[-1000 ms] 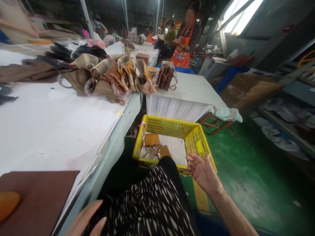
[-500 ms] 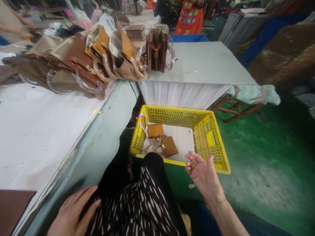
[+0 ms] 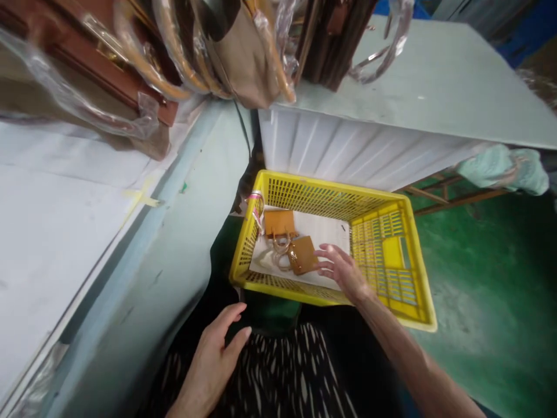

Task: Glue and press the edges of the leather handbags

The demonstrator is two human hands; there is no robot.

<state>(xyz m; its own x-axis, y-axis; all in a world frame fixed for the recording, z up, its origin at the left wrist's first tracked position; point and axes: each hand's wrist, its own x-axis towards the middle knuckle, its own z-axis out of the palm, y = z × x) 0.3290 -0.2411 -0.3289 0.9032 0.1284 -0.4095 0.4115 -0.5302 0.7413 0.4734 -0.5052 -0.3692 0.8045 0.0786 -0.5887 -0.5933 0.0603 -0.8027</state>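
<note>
Nearer tan handbag [image 3: 303, 255] lay inside the yellow crate [image 3: 335, 187], handles toward the crate's left wall. The empty right hand [image 3: 347, 276], fingers parted, hung just right of it, contact unclear; the left hand [image 3: 213, 351], also empty, was farther, outside the near rim.

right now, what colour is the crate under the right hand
The crate is yellow, best seen in the head view.
</note>
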